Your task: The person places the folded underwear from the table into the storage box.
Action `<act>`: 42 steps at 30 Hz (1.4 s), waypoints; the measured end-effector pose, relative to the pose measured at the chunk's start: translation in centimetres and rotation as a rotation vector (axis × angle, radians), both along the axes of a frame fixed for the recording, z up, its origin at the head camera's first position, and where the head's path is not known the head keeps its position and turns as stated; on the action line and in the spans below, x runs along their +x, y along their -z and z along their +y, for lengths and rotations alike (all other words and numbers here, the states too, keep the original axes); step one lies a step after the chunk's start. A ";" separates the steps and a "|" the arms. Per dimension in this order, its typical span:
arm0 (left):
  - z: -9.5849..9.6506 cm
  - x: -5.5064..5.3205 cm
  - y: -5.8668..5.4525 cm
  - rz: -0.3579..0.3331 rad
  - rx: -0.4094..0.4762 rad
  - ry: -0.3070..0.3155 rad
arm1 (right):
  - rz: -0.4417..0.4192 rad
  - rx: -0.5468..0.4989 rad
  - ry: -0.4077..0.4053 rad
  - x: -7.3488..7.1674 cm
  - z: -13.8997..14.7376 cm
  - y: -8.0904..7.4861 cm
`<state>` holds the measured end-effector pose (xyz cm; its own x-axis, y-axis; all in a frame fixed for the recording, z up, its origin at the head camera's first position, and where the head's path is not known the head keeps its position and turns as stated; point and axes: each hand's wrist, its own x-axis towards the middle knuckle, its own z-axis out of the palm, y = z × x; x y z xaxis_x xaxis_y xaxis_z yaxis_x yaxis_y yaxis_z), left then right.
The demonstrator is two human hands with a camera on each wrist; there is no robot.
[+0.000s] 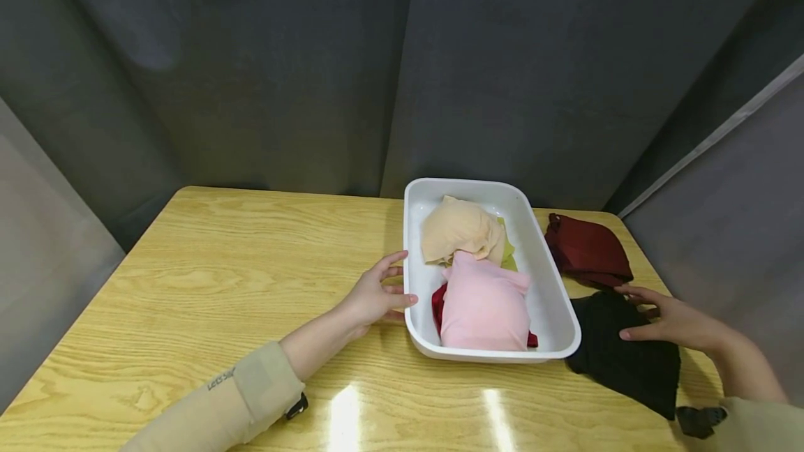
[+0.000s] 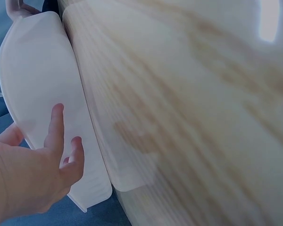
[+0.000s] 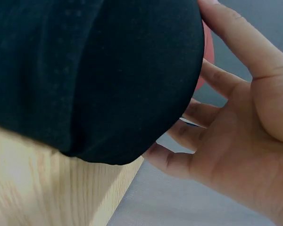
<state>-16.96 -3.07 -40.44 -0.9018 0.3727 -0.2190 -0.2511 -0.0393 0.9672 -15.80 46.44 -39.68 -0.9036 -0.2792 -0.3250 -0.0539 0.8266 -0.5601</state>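
A white plastic basin (image 1: 553,298) stands on the table, holding pieces of soft cloth. At its left side my left hand (image 1: 377,295) holds the rim, thumb over the edge; in the left wrist view its fingers spread along the outer wall. To the basin's right lies a black folded cloth item (image 1: 622,354). My right hand (image 1: 678,319) rests at that item's right edge, fingers spread; in the right wrist view several fingertips are hidden behind the cloth. Just beyond it lies a dark red folded cloth item (image 1: 587,250).
Inside the basin are a beige cloth item (image 1: 461,229), a pink one (image 1: 484,305) over something red, and a bit of yellow-green cloth (image 1: 509,253). Grey curtains (image 1: 283,75) enclose the wooden table (image 1: 220,257) at the back and sides.
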 end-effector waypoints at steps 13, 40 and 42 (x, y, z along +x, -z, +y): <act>0.0 -0.2 0.1 -0.002 -0.009 -0.005 | -0.045 -0.104 -0.041 -0.3 0.4 0.4; 0.0 0.1 0.0 0.009 -0.010 0.002 | 0.059 -0.095 -0.090 -0.1 -0.8 1.0; 0.0 0.0 0.0 0.008 -0.008 0.003 | 0.039 -0.108 -0.077 0.0 -0.7 1.0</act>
